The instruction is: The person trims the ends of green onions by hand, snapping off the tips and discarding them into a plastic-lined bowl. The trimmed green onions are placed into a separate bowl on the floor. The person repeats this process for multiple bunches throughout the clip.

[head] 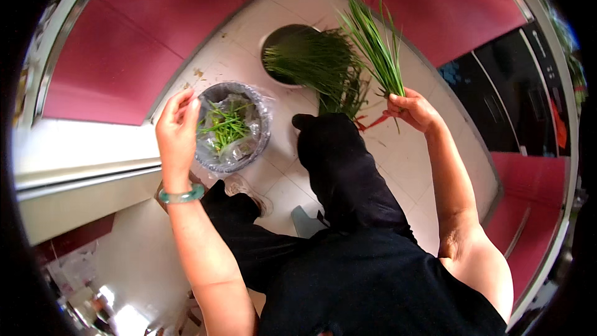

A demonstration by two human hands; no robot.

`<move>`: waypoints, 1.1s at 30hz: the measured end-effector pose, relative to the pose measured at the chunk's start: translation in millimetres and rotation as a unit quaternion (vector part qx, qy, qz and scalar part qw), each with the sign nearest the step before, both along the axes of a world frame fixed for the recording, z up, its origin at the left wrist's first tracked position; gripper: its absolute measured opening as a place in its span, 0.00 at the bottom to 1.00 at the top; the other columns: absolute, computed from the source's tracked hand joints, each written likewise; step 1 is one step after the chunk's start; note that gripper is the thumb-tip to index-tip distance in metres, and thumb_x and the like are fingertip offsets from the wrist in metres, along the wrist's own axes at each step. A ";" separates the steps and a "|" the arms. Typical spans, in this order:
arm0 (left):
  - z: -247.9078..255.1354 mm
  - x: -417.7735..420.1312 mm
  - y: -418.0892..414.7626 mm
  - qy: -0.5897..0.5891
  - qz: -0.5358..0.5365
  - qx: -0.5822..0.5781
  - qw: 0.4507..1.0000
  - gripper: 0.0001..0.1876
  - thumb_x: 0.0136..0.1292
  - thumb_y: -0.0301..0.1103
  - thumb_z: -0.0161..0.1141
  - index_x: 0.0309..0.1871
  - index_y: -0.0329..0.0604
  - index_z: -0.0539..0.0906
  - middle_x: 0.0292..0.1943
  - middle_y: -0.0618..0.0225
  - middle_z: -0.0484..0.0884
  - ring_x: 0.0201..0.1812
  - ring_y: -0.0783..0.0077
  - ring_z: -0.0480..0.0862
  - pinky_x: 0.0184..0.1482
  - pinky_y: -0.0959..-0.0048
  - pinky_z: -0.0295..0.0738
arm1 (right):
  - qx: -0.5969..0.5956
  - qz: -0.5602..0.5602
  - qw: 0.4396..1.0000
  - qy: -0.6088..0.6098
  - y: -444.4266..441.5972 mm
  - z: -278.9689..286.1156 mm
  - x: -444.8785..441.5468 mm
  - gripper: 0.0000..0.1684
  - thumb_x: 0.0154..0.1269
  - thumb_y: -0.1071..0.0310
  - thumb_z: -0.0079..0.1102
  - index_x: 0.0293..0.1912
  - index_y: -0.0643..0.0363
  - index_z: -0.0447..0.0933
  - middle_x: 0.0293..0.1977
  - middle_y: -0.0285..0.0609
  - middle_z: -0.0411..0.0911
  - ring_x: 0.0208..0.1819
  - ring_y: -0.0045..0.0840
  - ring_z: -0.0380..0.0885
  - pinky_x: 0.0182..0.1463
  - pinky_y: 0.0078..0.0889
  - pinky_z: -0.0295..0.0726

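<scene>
My right hand (413, 109) is closed around the base of a bunch of long green leaves (377, 51), which look like garlic chives. The leaves fan upward and to the left, away from my fingers. Beside the bin, my left hand (178, 123) is raised with its fingers loosely curled and the thumb apart; nothing shows in it. Green trimmings (226, 126) lie inside the round waste bin (267, 137), which is lined with a clear plastic bag. Farther off, a thick pile of chives (317, 60) rests across a round basin (269, 39) and spills over its right side.
A red strip (373, 123) lies on the tiled floor (284, 186) near my right knee. Red cabinet panels (186, 14) enclose the far side, with a black appliance (494, 93) at right. Part of a light blue stool (305, 221) shows between my legs.
</scene>
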State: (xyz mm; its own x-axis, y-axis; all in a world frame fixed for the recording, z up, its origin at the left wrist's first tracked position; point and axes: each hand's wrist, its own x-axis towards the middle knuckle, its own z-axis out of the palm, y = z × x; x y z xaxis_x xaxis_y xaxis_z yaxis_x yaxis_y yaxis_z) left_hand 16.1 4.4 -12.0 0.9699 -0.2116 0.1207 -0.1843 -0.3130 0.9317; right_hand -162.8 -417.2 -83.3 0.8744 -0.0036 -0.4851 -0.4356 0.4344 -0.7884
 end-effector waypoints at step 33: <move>14.7 -23.6 84.2 -0.011 -0.023 0.352 0.935 0.11 0.47 0.29 0.64 0.35 0.45 0.75 0.31 0.63 0.80 0.31 0.53 0.79 0.35 0.63 0.75 | -0.261 0.542 0.764 -0.234 308.9 102.7 209.1 0.24 0.58 0.55 0.62 0.47 0.63 0.73 0.29 0.37 0.75 0.31 0.20 0.73 0.37 0.22 0.73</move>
